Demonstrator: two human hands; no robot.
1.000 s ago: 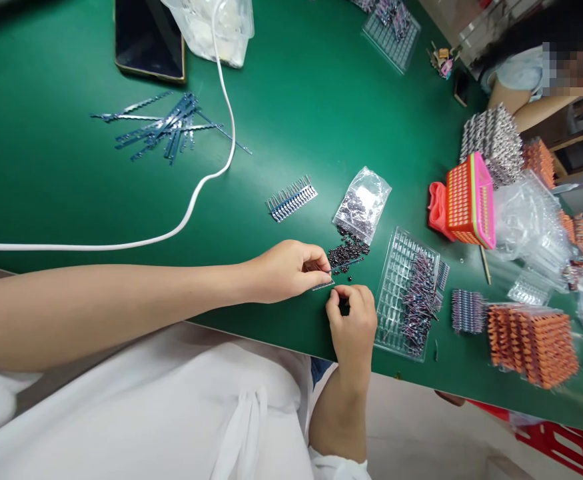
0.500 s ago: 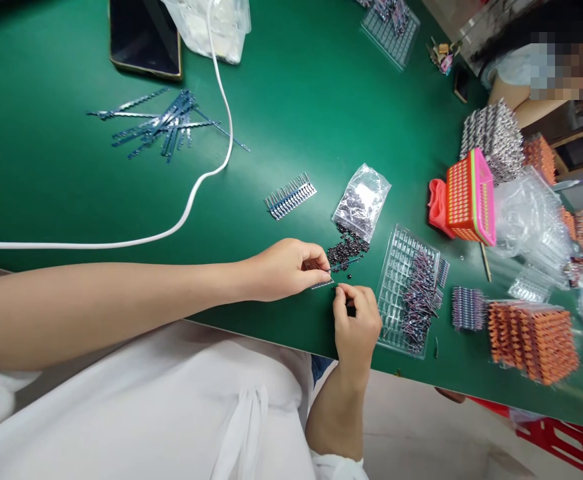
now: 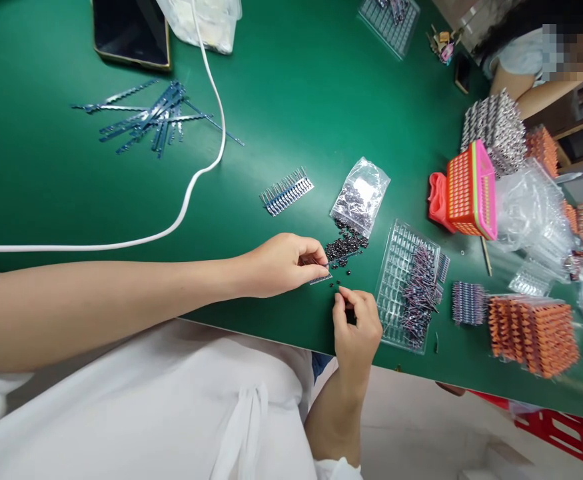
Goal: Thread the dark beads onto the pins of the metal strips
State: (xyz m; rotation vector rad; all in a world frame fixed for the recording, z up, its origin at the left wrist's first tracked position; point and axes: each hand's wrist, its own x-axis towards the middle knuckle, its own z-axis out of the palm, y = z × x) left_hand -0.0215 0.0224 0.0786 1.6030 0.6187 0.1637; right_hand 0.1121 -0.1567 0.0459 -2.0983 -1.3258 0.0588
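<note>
My left hand (image 3: 291, 267) is closed, thumb against fingers, on a thin blue metal strip (image 3: 342, 258) whose end pokes out over the beads. A short row of small silvery pieces (image 3: 320, 278) shows beneath the thumb; the fingers hide the rest. My right hand (image 3: 357, 323) is just to the right and nearer the table edge, thumb and index finger pinched; whatever is between them is too small to name. Small dark round beads (image 3: 346, 243) lie spilled by the mouth of a clear plastic bag (image 3: 361, 193). A couple of loose beads lie between my hands.
A clear compartment tray (image 3: 394, 287) heaped with thin dark pieces stands right of my hands. Beyond are orange stacks (image 3: 534, 333) and an orange basket (image 3: 471, 190). Blue strips (image 3: 156, 117), a white cable (image 3: 188, 193) and a phone (image 3: 131, 33) lie left. A co-worker's arm (image 3: 546, 97) shows at upper right.
The right fingertips have drawn slightly away from the left hand, and loose beads now show between the hands. The left hand keeps its grip. The whole view has shifted a little.
</note>
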